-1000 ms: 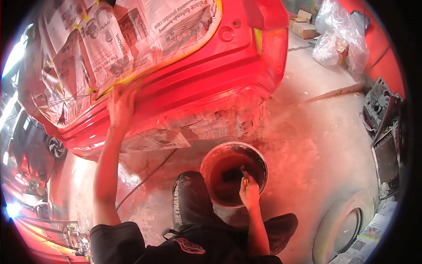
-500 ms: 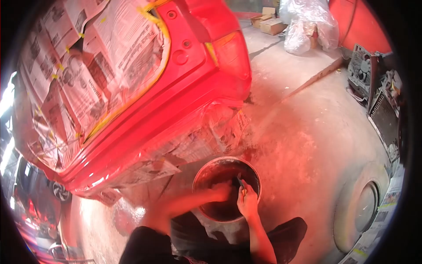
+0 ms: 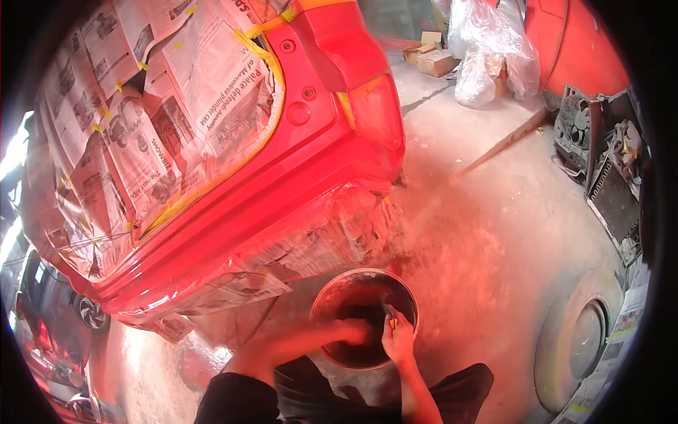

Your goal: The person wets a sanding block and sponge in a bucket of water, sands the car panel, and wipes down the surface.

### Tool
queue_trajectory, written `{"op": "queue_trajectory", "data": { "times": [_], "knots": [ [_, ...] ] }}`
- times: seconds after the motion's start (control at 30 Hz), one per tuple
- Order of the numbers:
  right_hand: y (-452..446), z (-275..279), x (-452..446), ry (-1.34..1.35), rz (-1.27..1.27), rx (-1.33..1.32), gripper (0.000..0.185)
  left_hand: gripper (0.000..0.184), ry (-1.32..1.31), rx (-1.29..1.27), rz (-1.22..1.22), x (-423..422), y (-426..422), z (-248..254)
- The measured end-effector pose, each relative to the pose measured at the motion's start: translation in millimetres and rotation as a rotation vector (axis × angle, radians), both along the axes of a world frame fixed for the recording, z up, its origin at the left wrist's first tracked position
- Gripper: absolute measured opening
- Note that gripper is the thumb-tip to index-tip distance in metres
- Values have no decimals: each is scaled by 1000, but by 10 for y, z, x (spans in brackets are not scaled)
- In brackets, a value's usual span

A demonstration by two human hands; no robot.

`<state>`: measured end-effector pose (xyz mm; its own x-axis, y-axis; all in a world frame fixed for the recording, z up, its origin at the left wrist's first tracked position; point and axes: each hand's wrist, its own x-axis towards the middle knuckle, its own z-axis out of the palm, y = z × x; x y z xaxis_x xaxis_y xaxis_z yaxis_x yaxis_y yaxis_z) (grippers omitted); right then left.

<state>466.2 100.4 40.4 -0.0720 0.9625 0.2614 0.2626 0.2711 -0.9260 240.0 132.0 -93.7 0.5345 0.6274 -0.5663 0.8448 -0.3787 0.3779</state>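
My left hand point(image 3: 353, 330) reaches into a round bucket point(image 3: 414, 300) on the floor; its fingers are blurred against the dark inside, so what they hold is hidden. At the bucket's right side my right hand point(image 3: 398, 339) is closed on a small dark tool point(image 3: 387, 309), whose tip points up over the opening. Beyond the bucket stands a glossy red car body point(image 3: 282, 169), its window area covered with newspaper point(image 3: 169, 120) edged in yellow tape. More newspaper point(image 3: 318, 244) hangs along its lower edge.
A tyre point(image 3: 565, 346) lies at the lower right. Car parts with a fan point(image 3: 580, 121) and a radiator point(image 3: 616, 201) stand at the right edge. Cardboard boxes point(image 3: 436, 62) and clear plastic sheeting point(image 3: 487, 49) are at the upper right. A dark car point(image 3: 46, 311) is at the left.
My left hand has left the red car's edge and moved down and right into the bucket. My right hand stays by the bucket with the tool. The view has turned.
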Motion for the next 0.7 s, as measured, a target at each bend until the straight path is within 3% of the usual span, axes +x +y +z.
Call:
{"op": "queue_trajectory", "data": {
  "times": [0.03, 0.1, 0.17, 0.2, 0.27, 0.3, 0.33, 0.37, 0.4, 0.5, 0.6, 0.63, 0.7],
  "knots": [
    [0, -39, 8, -4, -8, 37, 30, 19, 42, -30, -45, 89, 53, 598],
    [10, -75, -2, -4, -17, 68, 31, 20, -359, 119, 36, 38, 244, 1466],
    [4, -90, -9, -1, -22, 49, 30, 23, -632, 206, 312, 163, 377, 2755],
    [5, -145, -20, 5, -27, 60, 29, 23, -663, 551, 242, 36, 568, 2923],
    [32, -245, -27, 11, -37, 87, 28, 17, -731, 622, 633, 158, 716, 3883],
    [28, -194, -17, -1, -34, 59, 28, 15, -710, 1106, 453, 6, 1062, 4047],
    [10, -120, -13, -15, -29, 31, 28, 17, -762, 997, 456, 29, 1169, 4563],
    [-2, -70, -12, -30, -24, 1, 27, 13, -672, 1247, 322, -40, 1410, 4880],
    [-2, -59, -11, -37, -20, -2, 27, 14, -372, 1830, 249, -67, 1702, 5073],
    [-5, -103, -27, -57, -28, -1, 27, 43, -289, 2148, 416, 34, 2365, 5662],
    [1, -166, -18, -78, -47, 26, 28, 61, 674, 2067, 510, -96, 2903, 5648],
    [5, -170, -18, -81, -48, 30, 29, 67, 837, 1974, 541, -71, 2924, 5561],
    [-22, -160, -41, -76, -44, 17, 29, 64, 902, 1932, 469, -95, 2864, 5370]
  ]
}}
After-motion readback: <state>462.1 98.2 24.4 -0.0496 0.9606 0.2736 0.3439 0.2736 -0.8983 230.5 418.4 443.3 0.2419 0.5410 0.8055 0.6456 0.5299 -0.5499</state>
